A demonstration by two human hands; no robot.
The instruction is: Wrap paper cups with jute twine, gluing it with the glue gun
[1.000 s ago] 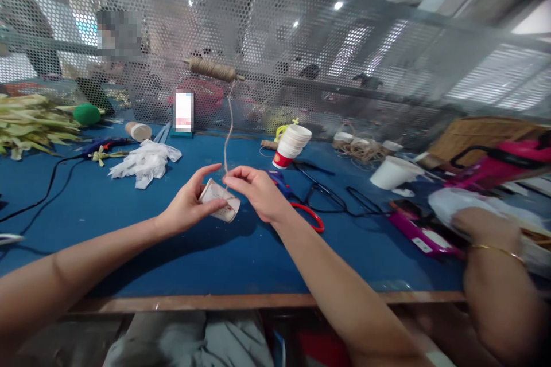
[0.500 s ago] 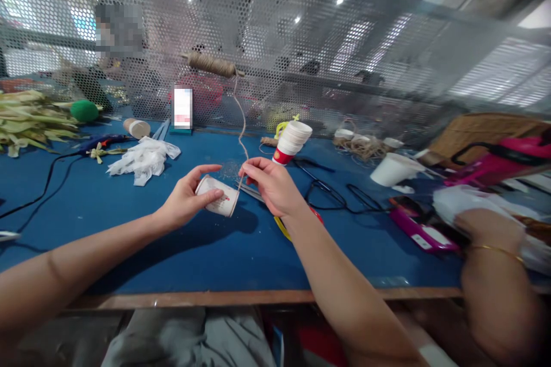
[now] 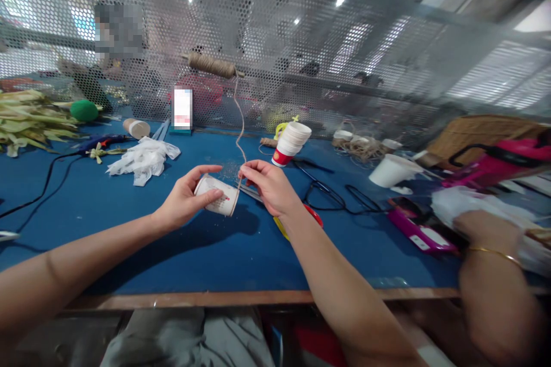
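Observation:
A paper cup (image 3: 218, 202) lies on its side in my left hand (image 3: 186, 195), its rim end turned to the right. My left thumb presses on the cup's wall, while the forefinger stretches out above it. Between the thumb and fingertips of my right hand (image 3: 267, 184) is pinched a twine (image 3: 239, 112). This twine hangs down from a spool (image 3: 212, 65) on the perforated metal screen and runs on to the cup's right end. Under my right hand lie scissors (image 3: 282, 228) with red and yellow handles, partly hidden by the wrist.
A stack of paper cups (image 3: 293, 140) stands behind my right hand. White plastic (image 3: 144, 159) and a glue gun (image 3: 101, 142) lie at left. A co-worker's arm (image 3: 491, 258), a magenta device (image 3: 417, 228) and a white cup (image 3: 392, 171) are at right. The screen (image 3: 275, 34) closes the back.
Both hands keep nearly the same place and grip. The cup has shifted very slightly, and the twine hangs a little further left. The co-worker's arm has moved slightly left.

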